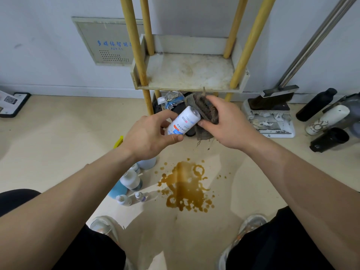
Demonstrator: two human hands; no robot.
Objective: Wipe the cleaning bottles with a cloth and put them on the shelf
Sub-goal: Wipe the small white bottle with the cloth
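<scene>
A white bottle (183, 123) is being held just in front of the shelf (189, 88), slightly below its front edge, tilted so that its far end is pointing up toward the shelf. It is being gripped by the left hand (150, 135), with fingers and thumb curled round the near half of the body, probably so that the far end is exposed for wiping. A dark cloth (204, 108) is being pressed against that exposed end by the right hand (228, 123), with fingers bunched over the fabric and the thumb clamped beneath it. Nothing is being stored on the shelf's stained tray, where wiped bottles are presumably being awaited. More bottles (129, 182) are standing grouped on the floor, well in front of the shelf and toward its left, seemingly unwiped.
</scene>
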